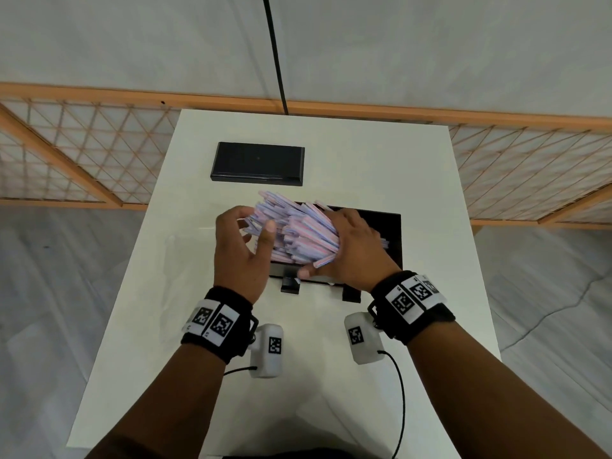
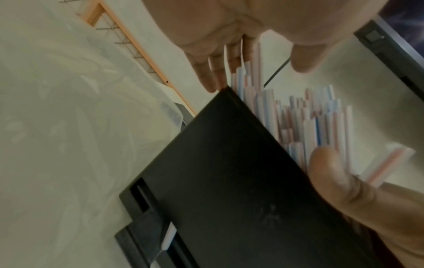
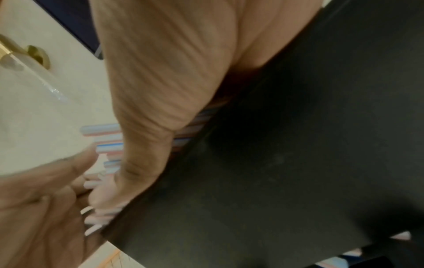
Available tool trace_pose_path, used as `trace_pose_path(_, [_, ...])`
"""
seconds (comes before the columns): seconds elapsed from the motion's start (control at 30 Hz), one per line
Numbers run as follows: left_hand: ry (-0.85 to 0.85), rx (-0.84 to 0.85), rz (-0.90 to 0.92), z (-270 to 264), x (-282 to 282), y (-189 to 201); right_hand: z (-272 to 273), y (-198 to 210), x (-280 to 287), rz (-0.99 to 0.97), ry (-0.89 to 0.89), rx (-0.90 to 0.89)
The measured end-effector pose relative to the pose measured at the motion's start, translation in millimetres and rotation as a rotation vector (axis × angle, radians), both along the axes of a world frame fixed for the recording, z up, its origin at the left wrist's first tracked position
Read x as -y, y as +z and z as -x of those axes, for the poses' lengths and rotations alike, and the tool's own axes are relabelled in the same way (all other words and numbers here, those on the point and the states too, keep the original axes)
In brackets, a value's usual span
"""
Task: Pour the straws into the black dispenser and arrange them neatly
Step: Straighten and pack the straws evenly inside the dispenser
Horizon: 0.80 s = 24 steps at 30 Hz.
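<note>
On the white table (image 1: pixel 331 154), mid-surface: black dispenser (image 1: pixel 390 233), open-topped, its lid (image 1: pixel 257 164) lying apart behind it. Striped straws (image 1: pixel 298 226) — one bundle, jutting out over the dispenser's left end. My right hand (image 1: pixel 357 246) is wrapped around the bundle. My left hand (image 1: pixel 241 246) — fingers spread loosely against the straw ends, gripping nothing.

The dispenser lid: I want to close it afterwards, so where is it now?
In the head view the lid lies flat on the white table, at the far side, beyond the straws and the dispenser.
</note>
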<state>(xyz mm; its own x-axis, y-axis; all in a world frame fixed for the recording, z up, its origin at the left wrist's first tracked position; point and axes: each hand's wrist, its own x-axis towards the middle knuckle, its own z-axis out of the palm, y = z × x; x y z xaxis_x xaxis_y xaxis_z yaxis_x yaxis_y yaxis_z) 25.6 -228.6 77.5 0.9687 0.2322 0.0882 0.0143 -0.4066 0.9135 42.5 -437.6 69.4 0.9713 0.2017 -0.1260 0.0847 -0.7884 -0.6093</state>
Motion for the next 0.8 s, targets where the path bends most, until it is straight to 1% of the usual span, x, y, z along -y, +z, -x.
trace_pose_path(0.1, [0.033, -0.074, 0.064, -12.9, -1.7, 6.4, -4.7, 5.8, -2.1, -0.084, -0.021, -0.061])
trace_pose_path(0.2, [-0.011, -0.211, 0.115, -29.7, -1.4, 1.8, -12.1, 11.2, -2.8, -0.032, -0.032, -0.151])
trace_pose_path(0.27, [-0.055, -0.266, 0.178, -35.6, 2.2, -5.8, -18.3, 13.7, -3.6, -0.007, -0.003, -0.19])
trace_pose_path(0.33, [-0.059, -0.242, 0.199, -37.6, 6.8, -11.4, -23.4, 17.1, -3.8, -0.01, 0.044, -0.226])
trace_pose_path(0.53, [0.1, -0.081, 0.17, -32.9, 12.2, -16.0, -25.3, 24.6, 2.2, -0.034, 0.097, -0.311])
trace_pose_path(0.6, [0.119, -0.044, 0.179, -31.3, 12.5, -15.6, -28.4, 22.4, 1.5, -0.034, 0.093, -0.32])
trace_pose_path(0.67, [0.085, -0.039, 0.202, -31.6, 10.1, -17.2, -31.6, 20.4, 0.1, -0.035, 0.092, -0.328])
trace_pose_path(0.8, [0.063, -0.103, 0.219, -32.7, 6.4, -21.3, -33.9, 25.1, -1.4, 0.002, 0.125, -0.303])
